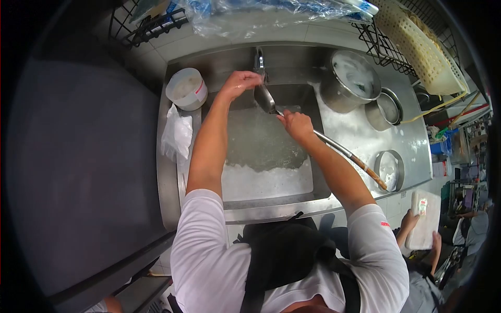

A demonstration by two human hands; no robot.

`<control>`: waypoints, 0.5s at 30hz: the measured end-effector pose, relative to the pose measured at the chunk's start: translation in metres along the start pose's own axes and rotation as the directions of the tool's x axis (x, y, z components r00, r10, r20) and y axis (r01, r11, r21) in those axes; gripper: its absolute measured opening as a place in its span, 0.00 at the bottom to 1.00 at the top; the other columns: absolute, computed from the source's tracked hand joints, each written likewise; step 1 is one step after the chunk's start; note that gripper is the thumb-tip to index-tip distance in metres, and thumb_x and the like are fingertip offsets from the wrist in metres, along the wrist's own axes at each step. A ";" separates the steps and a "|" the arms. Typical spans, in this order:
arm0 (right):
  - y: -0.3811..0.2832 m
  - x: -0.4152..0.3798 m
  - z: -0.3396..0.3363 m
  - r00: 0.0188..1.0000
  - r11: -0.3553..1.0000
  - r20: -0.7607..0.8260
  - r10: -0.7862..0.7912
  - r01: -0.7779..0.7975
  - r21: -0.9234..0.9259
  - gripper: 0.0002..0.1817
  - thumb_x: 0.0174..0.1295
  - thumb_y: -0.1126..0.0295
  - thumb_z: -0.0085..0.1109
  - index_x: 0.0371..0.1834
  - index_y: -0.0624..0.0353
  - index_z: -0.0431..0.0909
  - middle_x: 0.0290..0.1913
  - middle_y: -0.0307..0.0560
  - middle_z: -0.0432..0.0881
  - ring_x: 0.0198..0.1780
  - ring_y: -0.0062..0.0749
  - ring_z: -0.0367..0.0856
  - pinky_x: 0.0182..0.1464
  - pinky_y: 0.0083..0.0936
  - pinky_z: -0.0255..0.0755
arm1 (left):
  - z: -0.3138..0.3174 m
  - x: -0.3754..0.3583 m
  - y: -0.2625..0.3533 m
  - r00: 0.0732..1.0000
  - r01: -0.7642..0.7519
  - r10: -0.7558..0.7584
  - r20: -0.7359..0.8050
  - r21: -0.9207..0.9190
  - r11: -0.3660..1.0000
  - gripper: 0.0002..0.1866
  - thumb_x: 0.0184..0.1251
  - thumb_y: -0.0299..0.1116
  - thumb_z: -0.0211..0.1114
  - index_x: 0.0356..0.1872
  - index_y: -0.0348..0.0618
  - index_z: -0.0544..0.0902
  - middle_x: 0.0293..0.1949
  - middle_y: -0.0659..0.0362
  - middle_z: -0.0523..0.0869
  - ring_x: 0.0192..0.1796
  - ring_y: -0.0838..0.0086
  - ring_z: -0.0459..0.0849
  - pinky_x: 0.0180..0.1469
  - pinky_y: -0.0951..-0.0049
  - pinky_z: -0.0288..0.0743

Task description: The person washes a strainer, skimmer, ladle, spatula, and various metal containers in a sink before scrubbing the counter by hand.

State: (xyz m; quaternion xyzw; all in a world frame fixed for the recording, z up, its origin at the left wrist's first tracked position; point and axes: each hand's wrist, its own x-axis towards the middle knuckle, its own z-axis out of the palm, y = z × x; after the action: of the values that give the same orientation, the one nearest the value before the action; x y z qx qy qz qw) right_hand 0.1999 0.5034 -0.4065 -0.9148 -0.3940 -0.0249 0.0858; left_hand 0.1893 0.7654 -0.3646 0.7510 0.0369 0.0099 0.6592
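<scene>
My right hand [297, 125] is wrapped round the metal shaft of a long-handled wok ladle [339, 146], close to its bowl. The ladle's wooden end points down to the right, past my forearm. Its bowl is tilted just below the faucet [260, 61], over the sink [318, 202]. Beside the faucet's outlet and the bowl, my left hand [242, 83] has its fingers curled together; whatever they hold, if anything, is hidden. Cloudy water [266, 138] with white foam along the near side fills the sink basin.
On the right counter stand a large foamy pot [342, 94], a smaller pot [380, 116] and a metal ring-shaped pan [401, 169]. A white tub [180, 96] and a plastic bag [177, 133] sit at left. Another person's hands hold a white slab [424, 224] at lower right.
</scene>
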 end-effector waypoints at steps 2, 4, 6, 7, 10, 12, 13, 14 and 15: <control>0.000 0.000 0.000 1.000 1.000 -0.001 -0.001 0.001 -0.004 0.23 0.68 0.46 0.44 0.35 0.56 0.76 0.23 0.54 0.82 0.27 0.53 0.83 0.29 0.43 0.77 | 0.000 0.002 -0.002 1.000 0.001 -0.001 -0.007 0.046 0.999 0.15 0.62 0.35 0.67 0.46 0.35 0.83 0.43 0.58 0.86 0.46 0.75 0.83 0.52 0.74 0.75; -0.003 -0.001 -0.001 1.000 1.000 0.006 -0.004 0.004 -0.008 0.23 0.68 0.46 0.44 0.35 0.55 0.76 0.22 0.54 0.82 0.27 0.53 0.83 0.29 0.43 0.77 | -0.004 0.006 -0.014 1.000 -0.007 0.007 -0.009 -0.039 0.999 0.15 0.62 0.34 0.68 0.45 0.35 0.83 0.42 0.59 0.86 0.45 0.75 0.83 0.51 0.75 0.76; -0.003 0.001 0.001 1.000 1.000 0.019 -0.005 0.005 0.001 0.23 0.68 0.46 0.45 0.35 0.55 0.76 0.23 0.54 0.82 0.28 0.53 0.83 0.29 0.43 0.77 | -0.002 0.003 -0.012 0.999 0.012 -0.015 -0.030 -0.098 0.995 0.14 0.62 0.33 0.68 0.44 0.36 0.83 0.40 0.59 0.86 0.44 0.76 0.83 0.50 0.75 0.76; -0.003 0.002 0.002 1.000 1.000 0.025 -0.005 0.005 0.004 0.23 0.68 0.45 0.45 0.35 0.55 0.76 0.23 0.54 0.82 0.28 0.53 0.83 0.29 0.43 0.77 | -0.001 0.002 -0.010 0.999 0.020 -0.025 -0.039 -0.127 0.992 0.13 0.62 0.33 0.68 0.44 0.36 0.83 0.39 0.59 0.86 0.43 0.77 0.83 0.50 0.75 0.76; -0.006 0.003 -0.001 0.999 1.000 0.041 0.002 -0.002 0.017 0.24 0.68 0.45 0.44 0.35 0.55 0.76 0.23 0.54 0.82 0.28 0.53 0.83 0.30 0.43 0.77 | -0.001 0.004 -0.011 0.997 -0.082 0.082 -0.003 0.004 0.997 0.12 0.59 0.28 0.69 0.42 0.34 0.83 0.37 0.58 0.86 0.40 0.77 0.84 0.47 0.77 0.76; -0.012 0.004 -0.006 0.994 0.999 0.105 0.032 -0.031 -0.005 0.24 0.68 0.46 0.43 0.37 0.56 0.77 0.26 0.54 0.83 0.31 0.53 0.84 0.34 0.43 0.78 | -0.005 0.003 -0.015 0.998 -0.065 0.064 -0.025 -0.022 0.998 0.13 0.59 0.28 0.68 0.43 0.33 0.83 0.37 0.57 0.86 0.40 0.77 0.84 0.47 0.77 0.76; -0.015 0.006 -0.009 0.990 0.999 0.132 0.046 -0.044 -0.017 0.24 0.69 0.46 0.43 0.38 0.56 0.78 0.28 0.55 0.83 0.33 0.53 0.84 0.36 0.43 0.78 | -0.008 0.004 -0.015 0.998 -0.060 0.058 -0.036 -0.034 0.998 0.13 0.59 0.28 0.68 0.43 0.33 0.83 0.37 0.57 0.86 0.40 0.77 0.84 0.47 0.77 0.76; -0.015 0.006 -0.011 0.991 0.999 0.127 0.049 -0.048 -0.010 0.24 0.69 0.46 0.43 0.38 0.56 0.78 0.28 0.55 0.83 0.33 0.53 0.84 0.36 0.43 0.78 | -0.005 0.002 -0.010 0.998 -0.057 0.057 -0.036 -0.005 0.998 0.13 0.59 0.28 0.68 0.44 0.33 0.82 0.37 0.57 0.86 0.40 0.77 0.84 0.47 0.77 0.76; -0.017 0.006 -0.012 0.991 0.999 0.123 0.052 -0.052 -0.003 0.24 0.69 0.46 0.43 0.38 0.56 0.78 0.27 0.55 0.83 0.33 0.53 0.84 0.36 0.43 0.78 | -0.001 -0.002 -0.002 0.998 -0.056 0.057 -0.036 0.023 0.998 0.13 0.59 0.28 0.68 0.44 0.34 0.82 0.37 0.57 0.86 0.40 0.77 0.84 0.47 0.77 0.76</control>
State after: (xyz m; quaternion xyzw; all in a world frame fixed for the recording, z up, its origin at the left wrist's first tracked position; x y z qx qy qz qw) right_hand 0.1921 0.5165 -0.3920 -0.9245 -0.3747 0.0336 0.0620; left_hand 0.1871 0.7664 -0.3662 0.7587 0.0277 0.0417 0.6495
